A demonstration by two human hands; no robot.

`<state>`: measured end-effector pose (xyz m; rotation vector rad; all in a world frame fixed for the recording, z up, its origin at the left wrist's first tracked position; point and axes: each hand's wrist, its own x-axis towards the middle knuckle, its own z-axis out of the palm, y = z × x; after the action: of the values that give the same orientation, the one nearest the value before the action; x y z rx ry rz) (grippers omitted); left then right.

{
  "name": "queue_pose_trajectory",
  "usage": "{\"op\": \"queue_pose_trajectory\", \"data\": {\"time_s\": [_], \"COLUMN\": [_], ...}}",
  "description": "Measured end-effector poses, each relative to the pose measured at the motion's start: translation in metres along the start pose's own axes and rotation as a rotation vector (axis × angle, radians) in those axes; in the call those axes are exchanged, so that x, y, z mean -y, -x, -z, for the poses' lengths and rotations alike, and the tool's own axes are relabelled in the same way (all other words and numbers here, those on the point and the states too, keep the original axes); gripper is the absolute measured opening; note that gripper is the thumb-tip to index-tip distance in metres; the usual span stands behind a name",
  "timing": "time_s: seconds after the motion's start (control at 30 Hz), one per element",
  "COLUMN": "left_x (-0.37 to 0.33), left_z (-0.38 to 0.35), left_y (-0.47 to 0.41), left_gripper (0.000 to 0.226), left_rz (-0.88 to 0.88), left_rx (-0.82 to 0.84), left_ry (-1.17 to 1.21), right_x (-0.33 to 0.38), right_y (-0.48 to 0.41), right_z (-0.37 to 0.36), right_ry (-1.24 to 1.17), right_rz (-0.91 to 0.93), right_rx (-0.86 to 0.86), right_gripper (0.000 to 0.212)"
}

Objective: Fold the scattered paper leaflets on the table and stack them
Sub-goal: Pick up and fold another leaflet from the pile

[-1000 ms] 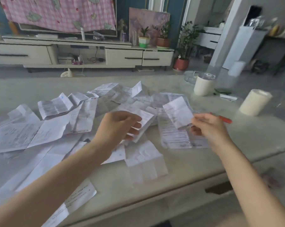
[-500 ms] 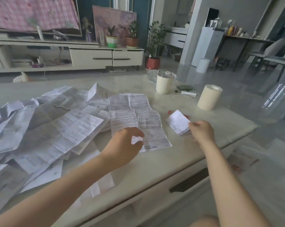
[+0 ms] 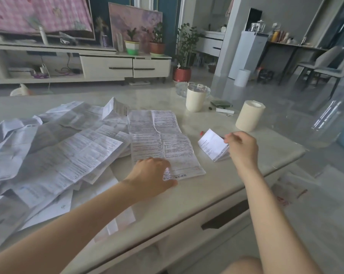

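Note:
A heap of several unfolded white leaflets [image 3: 54,155] covers the left half of the pale table [image 3: 216,186]. One long printed leaflet [image 3: 159,139] lies flat in the middle. My left hand [image 3: 151,175] rests on its near corner, fingers pinching the edge. A small folded leaflet [image 3: 212,145] sits on the table to the right, partly sprung up. My right hand [image 3: 242,145] holds its right edge with the fingertips. A red pen [image 3: 202,133] shows just behind the folded leaflet, mostly hidden.
A cream cup with a lid [image 3: 194,99] and a cream paper roll [image 3: 250,115] stand at the back right. A glass dish [image 3: 182,89], a dark small box [image 3: 221,104] and a white stick lie near them. The table's right edge is near my right hand.
The view swung right. My right hand carried the folded leaflet to the table's right side and lowered it there. My left hand let go of one sheet and dropped onto the long leaflet's near corner.

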<state>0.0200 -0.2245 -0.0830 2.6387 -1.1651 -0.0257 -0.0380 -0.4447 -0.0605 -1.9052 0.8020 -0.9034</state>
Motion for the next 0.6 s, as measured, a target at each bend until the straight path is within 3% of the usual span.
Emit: {"op": "queue_pose_trajectory", "data": {"time_s": [0.2, 0.33, 0.43, 0.5, 0.6], "left_x": [-0.007, -0.003, 0.003, 0.006, 0.013], "left_z": [0.002, 0.016, 0.041, 0.064, 0.102], "left_y": [-0.008, -0.008, -0.005, -0.002, 0.003], "left_gripper": [0.025, 0.021, 0.020, 0.020, 0.023], "left_rz": [-0.165, -0.092, -0.055, -0.080, -0.222], "left_rx": [0.048, 0.009, -0.161, -0.316, -0.556], "left_ry": [-0.342, -0.157, -0.043, -0.054, -0.033], "right_x": [0.024, 0.031, 0.036, 0.043, 0.061], "right_y": [0.021, 0.022, 0.021, 0.023, 0.032], "right_z": [-0.016, -0.026, -0.026, -0.028, -0.038], "right_ry": [-0.078, -0.087, -0.093, -0.111, -0.156], "right_rz": [0.052, -0.003, 0.028, 0.071, 0.193], "right_rx": [0.304, 0.429, 0.438, 0.536, 0.614], "right_gripper": [0.018, 0.034, 0.051, 0.064, 0.045]}}
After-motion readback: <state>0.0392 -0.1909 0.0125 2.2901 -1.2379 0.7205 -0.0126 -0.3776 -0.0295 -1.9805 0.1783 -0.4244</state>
